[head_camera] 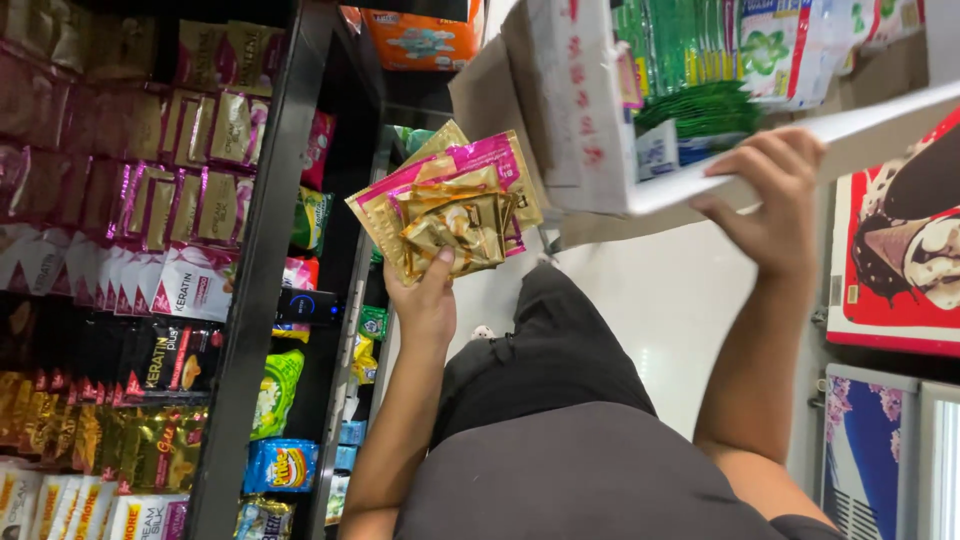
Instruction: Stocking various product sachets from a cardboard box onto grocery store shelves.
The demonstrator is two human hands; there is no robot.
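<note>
A fanned bunch of gold and pink sachets [450, 205] sat raised in front of the dark shop shelf [262, 270], pinched in the closed grip of the left hand [425, 300] (thumb pressed on the lowest packet). The right hand [765, 200] was clamped on the edge of a white cardboard box [590, 120] holding green sachets [690, 105]. Hanging sachet strips [120, 200] filled the shelf beside them.

Sachets [455, 205] gold, magenta-edged; carton [585, 110] white, red-printed; packets [690, 55] green.
</note>
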